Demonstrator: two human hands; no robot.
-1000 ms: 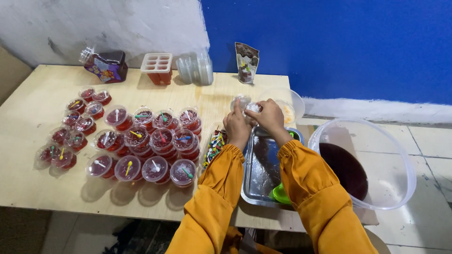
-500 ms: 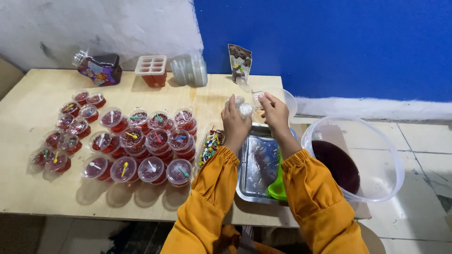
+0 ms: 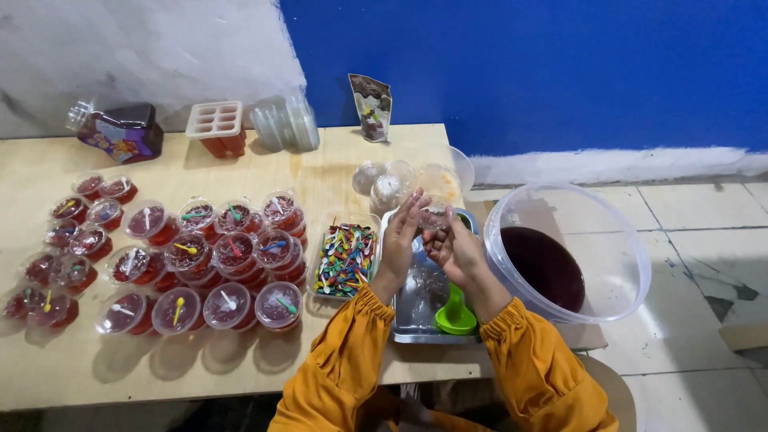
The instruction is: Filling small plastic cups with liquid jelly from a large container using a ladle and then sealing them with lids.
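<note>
My right hand (image 3: pixel 454 250) holds a small clear plastic cup (image 3: pixel 434 216) over a metal tray (image 3: pixel 416 308). My left hand (image 3: pixel 399 238) is raised beside it, fingers straight, its fingertips against the cup's side. A green funnel (image 3: pixel 456 312) rests in the tray below my right wrist. Several empty clear cups (image 3: pixel 390 185) lie on the wooden table (image 3: pixel 240 368) just beyond my hands. A clear box of small coloured spoons (image 3: pixel 345 258) sits left of the tray. Both arms wear orange sleeves.
Several lidded cups of dark red jelly (image 3: pixel 200 264), each with a little spoon on top, cover the table's left half. A large clear bucket of dark liquid (image 3: pixel 560 256) stands on the tiled floor at right. A bottle (image 3: pixel 120 132), an ice-lolly mould (image 3: pixel 216 128), stacked lids (image 3: pixel 286 124) and a sachet (image 3: pixel 371 106) line the wall.
My hands have come down from the far cups toward me, over the tray, and turned so the palms face each other with the cup between them. The view has shifted closer.
</note>
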